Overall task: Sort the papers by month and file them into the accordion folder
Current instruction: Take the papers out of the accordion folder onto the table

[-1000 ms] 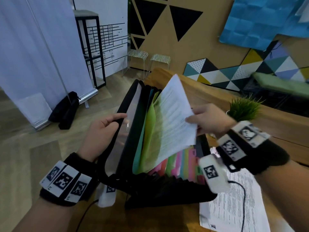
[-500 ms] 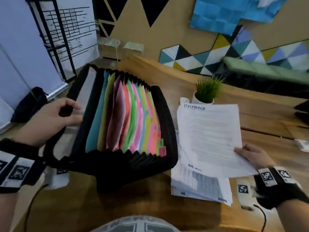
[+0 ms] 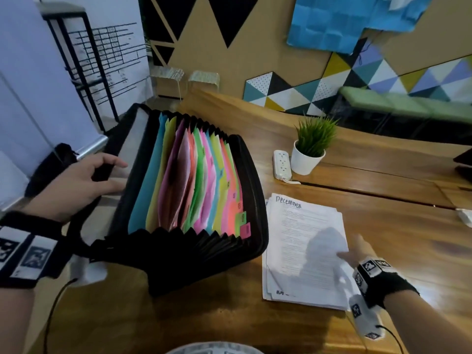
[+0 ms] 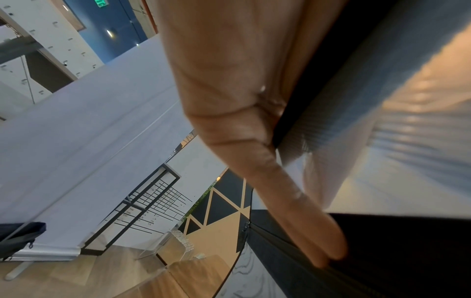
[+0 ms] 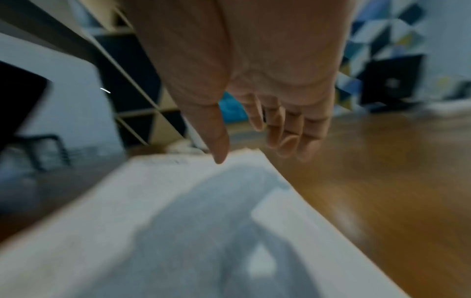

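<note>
Currently, a black fabric accordion folder (image 3: 194, 190) with pastel-coloured paper dividers is seen standing open on the brown wooden table (image 3: 383, 226), its pleats fanned out and its tabbed dividers in blue, yellow, pink, orange and green exposed from above. The folder's raised front flap (image 3: 138, 139), black-edged with a translucent panel, is gripped at its left edge by the left hand (image 3: 79, 185), the thumb curled over the inner face and the fingers wrapped behind it; in the left wrist view the fingers (image 4: 300, 221) are pressed along the black edge of the flap.

Just to the right of the folder, a stack of white printed papers (image 3: 304, 249) lies flat on the table, nearly touching the folder's right wall. The top sheet is headed with the handwritten word "December". The right hand (image 3: 357, 251) is held at the stack's right edge, low over the table. In the right wrist view the hand (image 5: 254, 80) is shown with fingers loosely extended and slightly parted, the thumb tip (image 5: 219, 155) near the far corner of the top sheet; nothing is pinched, and whether the thumb touches the paper cannot be told because of blur.

Behind the stack, a white power strip (image 3: 282, 163) and a small green plant in a white pot (image 3: 310, 149) stand side by side on the table.
</note>
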`<state>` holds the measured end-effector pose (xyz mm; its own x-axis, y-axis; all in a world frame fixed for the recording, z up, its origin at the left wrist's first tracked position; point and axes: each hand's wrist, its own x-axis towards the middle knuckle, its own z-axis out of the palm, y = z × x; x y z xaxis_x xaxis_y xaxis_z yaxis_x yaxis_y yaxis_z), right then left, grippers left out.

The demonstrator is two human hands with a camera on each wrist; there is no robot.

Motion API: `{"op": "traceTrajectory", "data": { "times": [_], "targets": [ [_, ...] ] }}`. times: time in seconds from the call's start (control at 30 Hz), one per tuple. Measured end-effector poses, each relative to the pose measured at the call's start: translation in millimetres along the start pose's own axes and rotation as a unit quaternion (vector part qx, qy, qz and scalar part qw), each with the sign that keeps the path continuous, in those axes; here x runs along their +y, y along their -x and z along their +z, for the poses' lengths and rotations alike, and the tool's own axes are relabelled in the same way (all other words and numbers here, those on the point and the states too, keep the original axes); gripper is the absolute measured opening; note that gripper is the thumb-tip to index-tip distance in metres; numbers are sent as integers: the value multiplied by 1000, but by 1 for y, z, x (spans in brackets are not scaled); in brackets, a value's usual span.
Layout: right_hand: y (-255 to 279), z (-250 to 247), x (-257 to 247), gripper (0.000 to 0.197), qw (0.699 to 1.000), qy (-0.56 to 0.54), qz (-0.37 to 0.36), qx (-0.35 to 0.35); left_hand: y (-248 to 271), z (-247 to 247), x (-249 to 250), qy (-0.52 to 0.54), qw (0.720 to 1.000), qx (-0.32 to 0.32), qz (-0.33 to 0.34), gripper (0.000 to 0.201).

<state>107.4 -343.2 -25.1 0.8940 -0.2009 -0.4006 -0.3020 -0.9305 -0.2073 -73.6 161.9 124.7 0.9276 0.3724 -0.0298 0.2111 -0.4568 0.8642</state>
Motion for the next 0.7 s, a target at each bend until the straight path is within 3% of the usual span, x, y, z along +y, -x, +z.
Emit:
{"op": "traceTrajectory", "data": {
  "times": [0.1,0.17,0.23,0.3,0.37,0.5,0.6,0.7],
  "targets": [
    [42,-48,-75,45,983,-29,-167,70,-1,7,-3,-8,1000,0,21,28],
    [82,-71,-132,23,941,-101,-315,72,-1,8,-5,0,1000,1,24,25],
    [128,-78,-183,13,880,-190,-435,2,-4,5,-8,19,1000,-7,19,26],
    [164,-73,-224,21,837,-190,-506,-92,-4,4,-9,41,999,-15,11,28],
    [184,-62,-252,35,840,-72,-523,-122,-3,3,-12,40,999,-7,9,28],
    [184,-46,-281,51,866,136,-480,-36,0,-2,-13,46,999,-5,-8,30],
    [182,-38,-295,67,879,143,-455,-12,2,-5,-14,47,999,6,-7,35],
    [186,-39,-307,62,886,77,-457,-10,2,-6,-15,59,998,10,-13,40]
  ]
}}
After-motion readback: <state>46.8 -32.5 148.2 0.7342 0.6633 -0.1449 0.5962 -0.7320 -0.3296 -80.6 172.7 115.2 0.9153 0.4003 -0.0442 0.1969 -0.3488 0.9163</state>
